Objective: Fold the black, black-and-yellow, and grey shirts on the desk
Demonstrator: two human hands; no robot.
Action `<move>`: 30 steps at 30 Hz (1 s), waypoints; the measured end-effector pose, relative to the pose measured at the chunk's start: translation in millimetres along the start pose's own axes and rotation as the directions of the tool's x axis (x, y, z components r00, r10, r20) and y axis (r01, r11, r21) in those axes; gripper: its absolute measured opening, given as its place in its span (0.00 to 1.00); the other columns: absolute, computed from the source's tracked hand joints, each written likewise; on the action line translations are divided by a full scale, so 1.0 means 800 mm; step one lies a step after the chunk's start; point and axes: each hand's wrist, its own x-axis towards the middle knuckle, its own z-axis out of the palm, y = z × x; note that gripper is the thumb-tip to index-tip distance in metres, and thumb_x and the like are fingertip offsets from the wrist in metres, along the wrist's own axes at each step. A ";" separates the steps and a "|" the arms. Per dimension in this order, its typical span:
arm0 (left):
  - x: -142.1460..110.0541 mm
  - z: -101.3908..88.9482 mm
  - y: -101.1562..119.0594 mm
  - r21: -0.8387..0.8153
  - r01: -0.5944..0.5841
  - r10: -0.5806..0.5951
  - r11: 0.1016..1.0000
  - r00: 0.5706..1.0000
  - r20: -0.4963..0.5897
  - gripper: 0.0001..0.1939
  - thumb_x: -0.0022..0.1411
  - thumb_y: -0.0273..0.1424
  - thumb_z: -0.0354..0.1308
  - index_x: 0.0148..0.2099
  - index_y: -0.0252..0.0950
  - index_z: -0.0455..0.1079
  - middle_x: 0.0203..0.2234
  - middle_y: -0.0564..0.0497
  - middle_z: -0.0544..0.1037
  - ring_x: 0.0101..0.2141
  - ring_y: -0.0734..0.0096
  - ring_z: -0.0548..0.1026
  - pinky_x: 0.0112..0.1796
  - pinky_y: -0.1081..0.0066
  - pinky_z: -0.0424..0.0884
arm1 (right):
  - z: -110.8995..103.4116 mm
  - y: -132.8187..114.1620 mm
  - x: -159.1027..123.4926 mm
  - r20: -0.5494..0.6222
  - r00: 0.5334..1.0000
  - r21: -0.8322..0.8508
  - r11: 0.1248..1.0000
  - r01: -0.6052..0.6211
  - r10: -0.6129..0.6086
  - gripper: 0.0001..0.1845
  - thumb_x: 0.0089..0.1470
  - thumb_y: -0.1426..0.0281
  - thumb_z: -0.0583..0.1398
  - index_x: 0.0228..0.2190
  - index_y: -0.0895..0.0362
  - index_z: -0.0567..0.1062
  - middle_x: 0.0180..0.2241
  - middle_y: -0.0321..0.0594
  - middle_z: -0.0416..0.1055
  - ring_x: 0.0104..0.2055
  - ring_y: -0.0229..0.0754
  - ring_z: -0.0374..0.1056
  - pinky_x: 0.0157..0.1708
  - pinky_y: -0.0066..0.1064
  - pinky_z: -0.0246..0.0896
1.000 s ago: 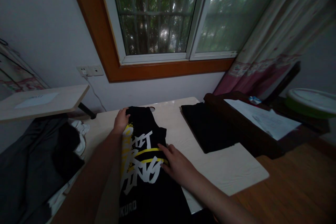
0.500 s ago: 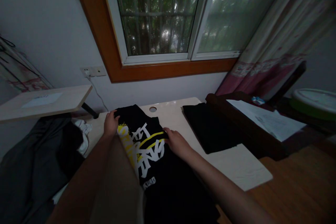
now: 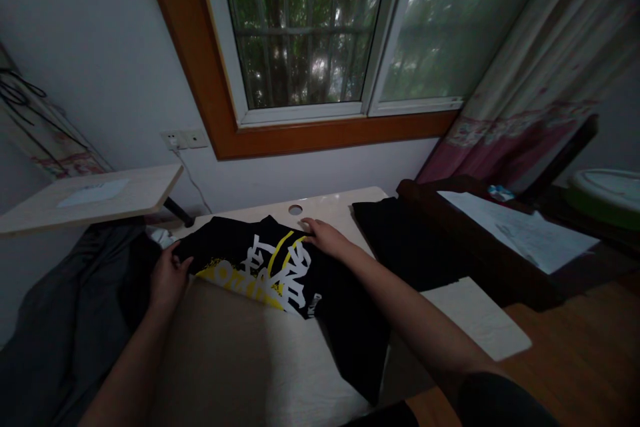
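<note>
A black T-shirt (image 3: 350,300) with white and yellow lettering lies folded lengthwise across the table (image 3: 220,347). Its far-left end is pinched in my left hand (image 3: 169,278), near the pile of dark clothes. My right hand (image 3: 327,240) grips the shirt's upper edge beside the print, with the index finger reaching out toward the round hole in the tabletop. The lower right end of the shirt trails toward the table's near edge.
A folded black garment (image 3: 400,240) lies on the right of the table, against dark wooden furniture (image 3: 480,253) bearing papers (image 3: 520,230). Grey and black clothes (image 3: 85,293) are heaped at left, under a raised shelf (image 3: 145,188). A window (image 3: 305,33) is ahead.
The T-shirt has swung from lying lengthwise away from me to lying crosswise. My left hand has moved left and nearer with its end; my right hand has moved farther away along the edge.
</note>
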 end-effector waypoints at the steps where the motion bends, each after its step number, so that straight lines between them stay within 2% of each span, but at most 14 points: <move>1: -0.003 -0.004 0.001 0.015 0.004 -0.003 1.000 1.000 -0.011 0.31 0.58 0.40 0.60 0.63 0.39 0.65 0.32 0.52 0.71 0.33 0.62 0.73 0.39 0.61 0.74 | -0.002 -0.001 -0.002 0.024 1.000 -0.003 1.000 -0.019 0.019 0.30 0.60 0.67 0.65 0.61 0.58 0.66 0.56 0.53 0.72 0.56 0.49 0.70 0.55 0.35 0.60; 3: -0.006 -0.009 0.003 0.030 0.009 -0.008 1.000 1.000 -0.024 0.31 0.59 0.39 0.59 0.64 0.39 0.65 0.33 0.52 0.71 0.34 0.61 0.73 0.41 0.60 0.74 | -0.008 -0.003 -0.012 0.096 0.992 -0.024 0.997 -0.075 0.077 0.30 0.57 0.65 0.67 0.59 0.59 0.69 0.55 0.53 0.74 0.56 0.51 0.71 0.53 0.35 0.62; 7: -0.002 -0.007 0.005 0.042 0.031 -0.029 0.999 0.999 -0.046 0.31 0.59 0.38 0.59 0.64 0.37 0.66 0.35 0.49 0.72 0.35 0.60 0.73 0.43 0.59 0.74 | -0.027 0.003 -0.041 0.261 0.943 -0.089 0.978 -0.189 0.206 0.39 0.48 0.60 0.72 0.58 0.58 0.71 0.54 0.53 0.75 0.53 0.56 0.73 0.49 0.37 0.65; 10: 0.001 -0.004 -0.001 0.042 0.041 -0.039 0.998 0.998 -0.050 0.30 0.59 0.38 0.59 0.64 0.37 0.66 0.37 0.48 0.73 0.36 0.60 0.73 0.43 0.59 0.74 | -0.045 0.013 -0.060 0.406 0.899 -0.013 0.985 -0.172 0.162 0.34 0.45 0.63 0.72 0.55 0.55 0.75 0.51 0.47 0.78 0.52 0.54 0.74 0.50 0.36 0.65; 13: 0.003 -0.002 -0.009 0.035 0.044 -0.042 0.998 0.998 -0.053 0.31 0.60 0.39 0.59 0.64 0.38 0.66 0.37 0.48 0.73 0.36 0.60 0.73 0.43 0.59 0.74 | -0.062 0.026 -0.066 0.491 0.864 0.115 0.975 -0.187 0.108 0.27 0.49 0.65 0.69 0.52 0.54 0.78 0.48 0.40 0.80 0.51 0.51 0.74 0.51 0.35 0.65; 15: 0.003 -0.001 -0.012 0.031 0.049 -0.047 0.998 0.997 -0.061 0.31 0.60 0.40 0.59 0.64 0.38 0.65 0.37 0.49 0.73 0.36 0.60 0.74 0.44 0.59 0.74 | -0.072 0.035 -0.064 0.475 0.866 0.117 0.963 -0.241 0.158 0.23 0.52 0.66 0.67 0.51 0.56 0.78 0.48 0.41 0.80 0.50 0.50 0.74 0.50 0.34 0.65; 20: 0.005 0.002 -0.013 0.033 0.069 -0.067 0.997 0.995 -0.075 0.29 0.60 0.38 0.60 0.63 0.39 0.66 0.39 0.47 0.74 0.38 0.60 0.75 0.44 0.59 0.74 | -0.081 0.057 -0.055 0.286 0.892 -0.049 0.935 -0.350 0.349 0.19 0.56 0.65 0.65 0.48 0.60 0.77 0.49 0.49 0.78 0.48 0.49 0.74 0.43 0.30 0.64; 25: 0.004 0.001 -0.008 0.081 0.037 -0.030 0.996 0.995 -0.093 0.28 0.61 0.37 0.58 0.63 0.38 0.67 0.39 0.46 0.74 0.39 0.57 0.75 0.46 0.57 0.74 | -0.068 0.065 -0.067 0.222 0.899 -0.145 0.924 -0.353 0.378 0.20 0.59 0.61 0.65 0.49 0.57 0.75 0.46 0.48 0.78 0.46 0.48 0.74 0.42 0.30 0.63; 28: 0.002 0.000 -0.007 0.116 -0.031 0.044 0.993 0.992 -0.115 0.27 0.63 0.37 0.57 0.63 0.37 0.67 0.39 0.45 0.74 0.41 0.55 0.75 0.48 0.55 0.74 | -0.064 0.064 -0.085 0.177 0.905 -0.157 0.919 -0.363 0.388 0.25 0.60 0.54 0.63 0.52 0.58 0.74 0.46 0.51 0.78 0.46 0.51 0.75 0.42 0.32 0.64; 30: 0.001 0.001 -0.008 0.123 -0.071 0.086 0.990 0.988 -0.125 0.27 0.64 0.38 0.55 0.63 0.36 0.67 0.40 0.43 0.74 0.42 0.53 0.75 0.49 0.54 0.73 | -0.065 0.063 -0.099 0.198 0.906 -0.124 0.926 -0.355 0.374 0.29 0.60 0.52 0.62 0.54 0.59 0.73 0.49 0.53 0.77 0.48 0.52 0.75 0.44 0.33 0.65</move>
